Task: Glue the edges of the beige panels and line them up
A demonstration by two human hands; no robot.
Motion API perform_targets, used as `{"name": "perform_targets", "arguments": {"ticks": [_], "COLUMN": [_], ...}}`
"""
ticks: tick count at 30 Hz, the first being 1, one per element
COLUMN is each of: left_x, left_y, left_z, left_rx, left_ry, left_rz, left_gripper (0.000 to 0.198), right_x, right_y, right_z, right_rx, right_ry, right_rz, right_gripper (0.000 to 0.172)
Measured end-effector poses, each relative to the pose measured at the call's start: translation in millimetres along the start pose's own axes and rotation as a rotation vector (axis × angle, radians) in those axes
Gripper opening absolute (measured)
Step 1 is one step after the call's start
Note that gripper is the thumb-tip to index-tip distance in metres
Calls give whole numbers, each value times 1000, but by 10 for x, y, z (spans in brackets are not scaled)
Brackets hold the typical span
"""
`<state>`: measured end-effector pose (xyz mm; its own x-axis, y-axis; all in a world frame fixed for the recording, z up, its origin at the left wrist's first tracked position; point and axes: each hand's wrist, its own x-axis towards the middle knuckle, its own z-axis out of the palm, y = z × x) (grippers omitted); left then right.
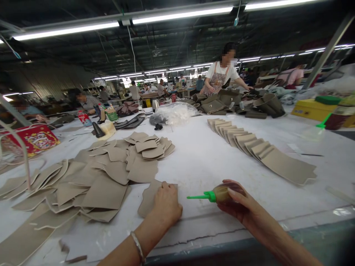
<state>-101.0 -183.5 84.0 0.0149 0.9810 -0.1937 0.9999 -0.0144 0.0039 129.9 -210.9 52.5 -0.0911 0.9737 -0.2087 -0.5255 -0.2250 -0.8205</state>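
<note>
My left hand [168, 203], a bracelet on its wrist, is closed over a small taupe leather-like piece [148, 199] lying on the table; the fingertips are hidden behind the knuckles. My right hand [238, 201] is wrapped round a squeeze bottle [223, 193] of brownish liquid, tipped on its side. Its thin green nozzle points left toward the piece, with a gap between them. Left of my hands spreads a loose heap of similar taupe pieces [105, 190]. To the upper right, a row of overlapping pieces [285, 164] runs diagonally over the white table covering [191, 159].
Across the table a co-worker [222, 75] handles dark olive bags [219, 103]. A clear plastic bag [179, 112] lies midway back. A red box [34, 138] stands left, and a yellow box [313, 109] right. The table's front edge [249, 242] runs below my hands.
</note>
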Motion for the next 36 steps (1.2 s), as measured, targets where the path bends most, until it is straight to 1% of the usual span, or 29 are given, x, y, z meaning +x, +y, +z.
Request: {"name": "perform_targets", "arguments": {"ticks": [3, 7, 10, 12, 15, 19, 22, 24, 26, 29, 31, 33, 36], "left_x": [7, 52, 84, 87, 63, 30, 35, 50, 66, 81, 84, 87, 98], "left_y": [-22, -21, 19, 2, -144, -406, -486, -483, -461, -432, -425, -426, -426], "left_z": [3, -6, 2, 7, 0, 11, 62, 107, 155, 222, 252, 262, 243], "left_rx": [-3, -27, 3, 21, 11, -162, -264, -302, -336, -364, -378, -393, -405], "left_ry": [28, 16, 33, 41, 40, 51, 68, 77, 94, 126, 133, 134, 118], "left_rz": [-8, -11, -5, 16, 69, 238, 249, 245, 253, 250, 250, 250, 253], "left_gripper": [37, 41, 39, 37, 38, 41, 42, 41, 41, 42, 42, 41, 39], "right_x": [0, 3, 13, 18, 23, 36, 54, 72, 95, 135, 158, 170, 169], "right_y": [8, -5, -16, -30, -57, -71, -55, -40, -26, -5, 9, 19, 17], "right_z": [9, 32, 43, 39, 31, 94, 201, 259, 278, 247, 225, 229, 276], "right_rx": [-12, -52, -98, -144, -244, -395, -418, -356, -230, -64, -59, -118, -259], "right_ry": [-1, -5, 26, 31, 30, 23, -11, -40, -59, -4, 45, 49, -17], "right_rz": [-39, -93, -151, -186, -235, -311, -301, -254, -166, -25, 27, 11, -128], "right_gripper": [46, 53, 55, 54, 54, 63, 66, 64, 57, 43, 38, 34, 30]}}
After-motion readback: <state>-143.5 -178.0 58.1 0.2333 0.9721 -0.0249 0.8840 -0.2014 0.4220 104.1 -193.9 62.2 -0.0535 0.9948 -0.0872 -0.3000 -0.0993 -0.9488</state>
